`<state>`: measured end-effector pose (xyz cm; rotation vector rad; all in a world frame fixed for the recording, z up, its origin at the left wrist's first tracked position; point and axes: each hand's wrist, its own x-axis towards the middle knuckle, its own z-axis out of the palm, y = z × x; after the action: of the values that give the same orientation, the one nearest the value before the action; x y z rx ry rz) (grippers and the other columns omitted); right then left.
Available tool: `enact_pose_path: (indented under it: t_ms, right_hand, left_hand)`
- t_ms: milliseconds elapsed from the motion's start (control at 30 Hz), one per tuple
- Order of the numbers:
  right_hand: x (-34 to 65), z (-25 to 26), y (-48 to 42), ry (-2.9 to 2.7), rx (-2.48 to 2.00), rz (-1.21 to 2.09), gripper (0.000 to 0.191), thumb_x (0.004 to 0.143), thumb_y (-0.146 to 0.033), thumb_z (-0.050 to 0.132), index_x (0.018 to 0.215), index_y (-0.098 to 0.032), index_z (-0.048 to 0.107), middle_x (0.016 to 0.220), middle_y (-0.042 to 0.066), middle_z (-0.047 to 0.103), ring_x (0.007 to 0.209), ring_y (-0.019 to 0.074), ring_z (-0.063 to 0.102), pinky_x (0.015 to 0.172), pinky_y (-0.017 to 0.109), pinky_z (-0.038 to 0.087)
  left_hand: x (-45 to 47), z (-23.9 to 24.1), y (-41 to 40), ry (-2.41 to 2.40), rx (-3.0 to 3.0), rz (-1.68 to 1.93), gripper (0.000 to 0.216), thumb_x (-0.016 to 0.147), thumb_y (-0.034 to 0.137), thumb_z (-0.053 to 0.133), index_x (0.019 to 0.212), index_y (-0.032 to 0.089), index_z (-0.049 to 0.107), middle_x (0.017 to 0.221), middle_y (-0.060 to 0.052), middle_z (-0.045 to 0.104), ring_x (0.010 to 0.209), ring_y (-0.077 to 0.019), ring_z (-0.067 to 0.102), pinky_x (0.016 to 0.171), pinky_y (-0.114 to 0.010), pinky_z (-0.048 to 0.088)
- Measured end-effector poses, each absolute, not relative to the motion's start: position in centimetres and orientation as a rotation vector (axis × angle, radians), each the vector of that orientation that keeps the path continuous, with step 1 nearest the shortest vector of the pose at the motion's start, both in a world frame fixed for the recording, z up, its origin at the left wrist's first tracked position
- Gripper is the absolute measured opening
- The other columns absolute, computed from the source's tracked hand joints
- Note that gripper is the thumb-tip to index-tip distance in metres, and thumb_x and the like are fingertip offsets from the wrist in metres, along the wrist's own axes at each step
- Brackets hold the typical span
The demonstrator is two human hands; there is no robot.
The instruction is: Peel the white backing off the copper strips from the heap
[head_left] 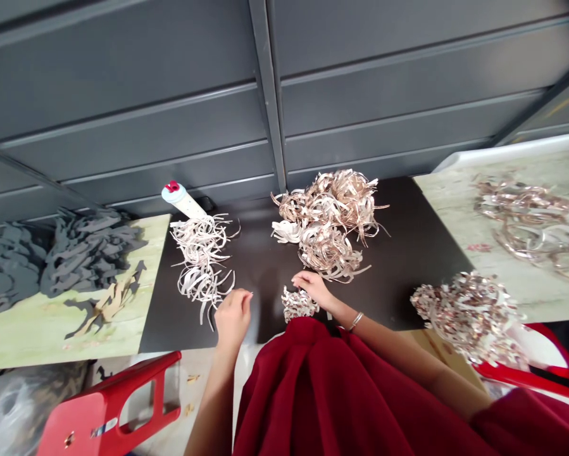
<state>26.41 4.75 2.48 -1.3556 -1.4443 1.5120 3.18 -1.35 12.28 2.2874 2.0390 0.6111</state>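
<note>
My left hand [233, 316] is closed, thumb and fingers drawn together, over the dark table mat [258, 244]. It is at the lower right end of a heap of thin pale strips [201, 278]; whether a strip is in its fingers is too small to see. My right hand [315, 289], with a bracelet at the wrist, pinches its fingertips just above a small pile of short shiny scraps [298, 304]. What that pinch holds, if anything, cannot be made out. Beyond it lies a large tangled heap of rose-gold and white strips [334, 218].
A pale tumbler with a red top [183, 200] stands by the grey panel wall [170, 82]. Dark grey cut pieces [89, 250] lie at left, more shiny strips [540, 215] at right. A scrap pile [464, 310] sits at the right edge, a red stool [108, 405] below left.
</note>
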Motion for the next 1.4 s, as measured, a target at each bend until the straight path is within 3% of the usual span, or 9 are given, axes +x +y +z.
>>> enact_pose_path:
  t_ms: [200,433,600,867,1000,1067,1167,1267,1400]
  right_hand:
    - [27.0,0.0,2.4,-1.886,-1.301,1.489,0.014,0.083,-0.027,0.056,0.087,-0.019,0.067,0.100,0.008,0.068,0.101,0.0217,0.058,0.097,0.035,0.039]
    - [28.6,-0.7,3.1,-2.046,-1.290,1.469,0.017,0.080,-0.023,0.061,0.095,-0.019,0.069,0.097,0.005,0.069,0.095,0.0199,0.061,0.087,0.031,0.046]
    - [28.5,-1.0,5.0,-1.990,-1.523,1.380,0.017,0.090,-0.025,0.053,0.091,-0.012,0.064,0.085,0.006,0.066,0.077,0.0157,0.062,0.071,0.030,0.051]
    - [26.8,-0.7,2.8,-2.170,-1.466,1.425,0.021,0.092,-0.033,0.054,0.095,-0.014,0.062,0.096,0.004,0.064,0.085,0.0154,0.061,0.079,0.035,0.051]
    - [29.0,-0.2,2.9,-2.184,-1.432,1.463,0.014,0.073,-0.025,0.072,0.082,-0.015,0.068,0.079,0.002,0.065,0.082,0.0182,0.060,0.077,0.032,0.047]
    - [30.9,0.3,3.0,-2.155,-1.433,1.500,0.022,0.067,-0.023,0.075,0.087,-0.018,0.072,0.074,0.001,0.066,0.073,0.0167,0.060,0.068,0.027,0.047]
    - [33.7,0.9,2.8,-2.075,-1.535,1.490,0.026,0.080,-0.027,0.060,0.103,-0.020,0.069,0.073,-0.001,0.067,0.061,0.0138,0.060,0.057,0.024,0.045]
    - [35.9,1.2,2.6,-1.948,-1.812,1.284,0.030,0.087,-0.023,0.047,0.111,-0.016,0.063,0.080,0.004,0.067,0.068,0.0170,0.062,0.061,0.027,0.045]
    - [37.3,1.1,2.8,-1.816,-2.086,1.000,0.020,0.081,-0.014,0.053,0.097,-0.016,0.065,0.097,0.012,0.066,0.086,0.0224,0.061,0.072,0.031,0.042]
  left_hand:
    - [0.1,9.1,-0.9,2.183,2.156,0.462,0.018,0.089,0.023,0.046,0.081,0.019,0.060,0.081,-0.005,0.064,0.072,-0.0176,0.061,0.067,-0.026,0.043]
    - [-4.2,7.0,0.3,2.358,2.048,0.287,0.020,0.087,0.021,0.045,0.080,0.016,0.064,0.087,-0.010,0.064,0.078,-0.0227,0.059,0.071,-0.030,0.042]
    - [-6.7,6.0,1.9,2.400,2.010,0.175,0.022,0.082,0.017,0.045,0.079,0.014,0.066,0.088,-0.013,0.064,0.082,-0.0261,0.059,0.075,-0.034,0.043]
    - [-6.7,4.5,2.3,2.405,1.947,0.149,0.023,0.080,0.016,0.044,0.078,0.014,0.067,0.091,-0.013,0.064,0.078,-0.0226,0.059,0.072,-0.032,0.045]
    - [-6.4,4.0,1.7,2.402,1.907,0.239,0.025,0.083,0.020,0.041,0.083,0.015,0.066,0.099,-0.013,0.063,0.085,-0.0223,0.060,0.077,-0.032,0.047]
    - [-6.4,4.0,1.2,2.397,1.886,0.293,0.026,0.084,0.021,0.041,0.083,0.014,0.066,0.100,-0.013,0.062,0.089,-0.0235,0.059,0.080,-0.033,0.048]
    - [-6.3,4.0,0.5,2.408,1.840,0.387,0.026,0.084,0.023,0.041,0.082,0.014,0.065,0.102,-0.015,0.061,0.094,-0.0258,0.058,0.084,-0.036,0.048]
    - [-5.9,4.3,0.0,2.429,1.789,0.497,0.026,0.084,0.025,0.042,0.082,0.013,0.065,0.105,-0.017,0.059,0.098,-0.0275,0.057,0.086,-0.039,0.047]
    - [-4.7,4.7,0.1,2.382,1.778,0.629,0.023,0.082,0.024,0.044,0.082,0.014,0.065,0.104,-0.016,0.058,0.101,-0.0279,0.056,0.091,-0.041,0.046]
